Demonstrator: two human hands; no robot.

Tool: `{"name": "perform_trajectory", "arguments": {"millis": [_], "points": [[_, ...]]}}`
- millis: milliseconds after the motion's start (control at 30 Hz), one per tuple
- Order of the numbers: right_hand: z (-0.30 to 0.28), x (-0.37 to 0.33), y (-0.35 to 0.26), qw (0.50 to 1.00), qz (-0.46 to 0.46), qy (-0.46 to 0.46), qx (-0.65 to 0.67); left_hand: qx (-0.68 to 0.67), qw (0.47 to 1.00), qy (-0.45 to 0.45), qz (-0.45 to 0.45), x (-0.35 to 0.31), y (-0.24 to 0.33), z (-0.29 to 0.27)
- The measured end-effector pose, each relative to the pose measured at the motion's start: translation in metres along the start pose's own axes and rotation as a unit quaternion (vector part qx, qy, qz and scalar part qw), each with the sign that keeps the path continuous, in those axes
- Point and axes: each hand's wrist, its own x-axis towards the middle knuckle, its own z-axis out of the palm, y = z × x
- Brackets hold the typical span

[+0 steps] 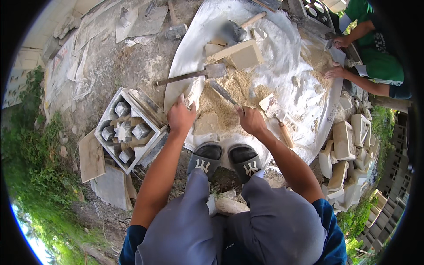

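Note:
My right hand [251, 120] is closed round the near end of a narrow metal-bladed tool [221, 91], which points up and left over sandy crumbs [236, 86]. My left hand [181, 115] is closed at the lower end of a whitish, dusty piece [194, 92]; whether this is a loose slab or a fold of the sheet I cannot tell. Just beyond it lies a flat-headed metal tool [215, 70] with a long dark handle. A pale rectangular block [244, 54] rests farther off. Beside my right forearm is a wooden tool handle [286, 134].
A white sheet [282, 57] spreads under the rubble. At left stands a hexagonal patterned mould or block [126, 131] near leaning slabs [91, 154]. Broken blocks [344, 141] pile up at right. A hammer [176, 32] lies far left. Another person's hands [336, 73] work at far right.

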Motion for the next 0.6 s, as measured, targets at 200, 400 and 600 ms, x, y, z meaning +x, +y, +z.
{"name": "perform_trajectory", "arguments": {"millis": [200,400,600], "points": [[0.002,-0.011,0.004,0.996,-0.05,0.058,0.049,0.005,1.0,-0.012,-0.007,-0.002,0.008,0.001],[-0.007,-0.009,-0.009,0.999,-0.007,0.006,0.04,0.012,1.0,-0.015,-0.02,-0.004,-0.003,-0.003],[0.019,-0.025,0.037,0.998,-0.012,0.053,0.034,0.007,1.0,-0.02,-0.008,0.001,0.01,0.002]]}}
